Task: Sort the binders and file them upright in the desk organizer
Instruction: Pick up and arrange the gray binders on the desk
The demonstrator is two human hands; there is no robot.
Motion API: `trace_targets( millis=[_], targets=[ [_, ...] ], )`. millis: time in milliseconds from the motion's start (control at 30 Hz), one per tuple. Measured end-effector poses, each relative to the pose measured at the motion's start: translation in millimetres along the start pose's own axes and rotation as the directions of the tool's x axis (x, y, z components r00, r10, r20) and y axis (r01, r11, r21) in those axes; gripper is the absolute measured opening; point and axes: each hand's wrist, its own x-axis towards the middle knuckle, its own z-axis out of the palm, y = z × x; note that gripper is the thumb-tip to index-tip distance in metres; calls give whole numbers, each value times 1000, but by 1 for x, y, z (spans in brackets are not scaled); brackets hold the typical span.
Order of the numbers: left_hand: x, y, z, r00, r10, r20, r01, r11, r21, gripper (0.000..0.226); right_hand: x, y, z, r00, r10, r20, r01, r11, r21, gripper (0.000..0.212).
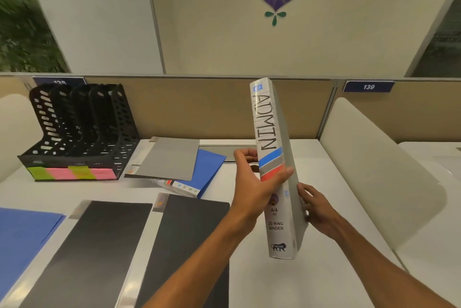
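Note:
A grey ring binder (268, 123) with "ADMIN" on its spine stands upright above the desk, held in both hands. My left hand (254, 183) wraps the spine from the left, thumb across the red stripe. My right hand (315, 205) presses the binder's right cover. The black slotted desk organizer (74, 128) stands empty at the back left, with green and pink labels along its front. Flat on the desk lie a grey binder (169, 158) over a blue one (209, 168), two black binders (99, 245) (189, 245) and a blue binder (22, 240) at the near left.
A tan partition (194, 105) runs behind the desk with number plates 138 and 139. A white curved divider (374, 170) rises on the right of the desk. Another white divider (12, 128) stands left of the organizer.

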Motion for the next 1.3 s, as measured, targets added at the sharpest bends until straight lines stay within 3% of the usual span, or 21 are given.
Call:
trace_targets(
  millis=[167, 300, 467, 700, 1033, 1300],
  targets=[
    [-20, -14, -25, 999, -52, -3, 52, 999, 0, 47, -36, 24, -6, 992, 28, -120, -30, 1000, -8, 54],
    [-34, -43, -44, 981, -188, -44, 189, 982, 26, 35, -62, 54, -16, 975, 81, -206, -93, 994, -51, 59],
    [-45, -88, -55, 914, -384, -133, 391, 920, 32, 35, -89, 83, -30, 950, 134, -284, -158, 986, -63, 60],
    [-56, -142, -58, 827, -516, -224, 547, 830, 110, 29, -103, 105, -41, 931, 154, -330, -187, 980, -72, 57],
    [-68, -184, -58, 764, -528, -372, 639, 698, 323, 17, -108, 136, -39, 905, 210, -369, -270, 956, -118, 64],
    [-67, -211, -56, 733, -539, -414, 680, 595, 429, 20, -108, 143, -41, 887, 128, -445, -293, 899, -325, 64]
  ],
)
